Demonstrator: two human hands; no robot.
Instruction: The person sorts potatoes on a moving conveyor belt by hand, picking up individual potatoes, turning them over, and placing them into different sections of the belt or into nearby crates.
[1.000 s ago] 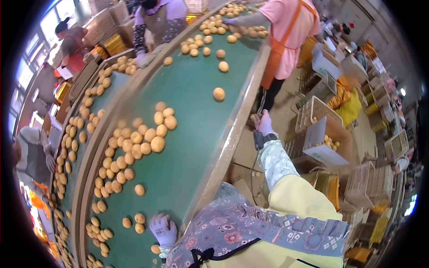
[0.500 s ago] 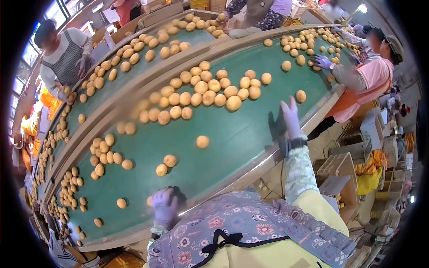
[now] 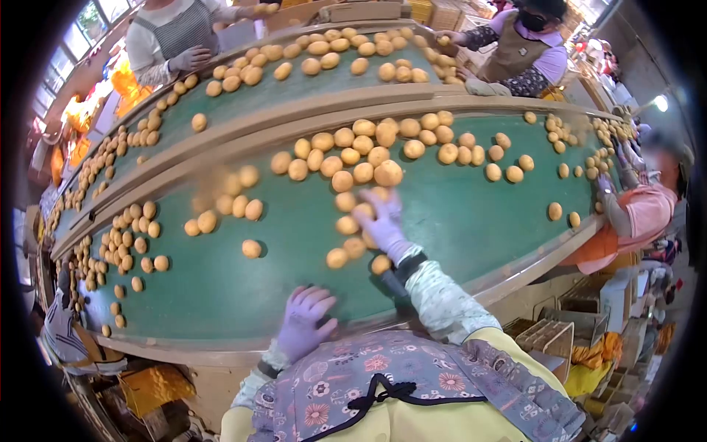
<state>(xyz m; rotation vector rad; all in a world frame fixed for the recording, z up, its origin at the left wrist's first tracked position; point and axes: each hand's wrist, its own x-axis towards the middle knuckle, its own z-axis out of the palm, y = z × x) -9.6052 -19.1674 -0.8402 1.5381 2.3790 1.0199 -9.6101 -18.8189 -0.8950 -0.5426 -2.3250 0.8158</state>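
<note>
Round yellow-brown potatoes (image 3: 363, 172) lie in a loose cluster on the green conveyor belt (image 3: 456, 243). My right hand (image 3: 384, 225), in a purple glove, reaches onto the belt with its fingers spread, touching or just over several potatoes in a short line below the cluster. The fingers are slightly blurred and partly cover a potato (image 3: 362, 211). Close to the near edge of the belt, my left hand (image 3: 305, 320), gloved the same way, has its fingers apart and holds nothing. A single potato (image 3: 251, 249) lies on the belt up and left of it.
A raised divider (image 3: 243, 125) separates this belt from a second one carrying potatoes. Across it stand two people, one in a checked apron (image 3: 186, 33), one in a brown apron (image 3: 512, 55). A person in pink (image 3: 648, 210) works at the right. Crates (image 3: 549, 339) stand below right.
My right hand has moved left from bare belt onto the potatoes. My left hand is now free of the potato that was beside it. The view has turned, and potatoes have shifted along the belt.
</note>
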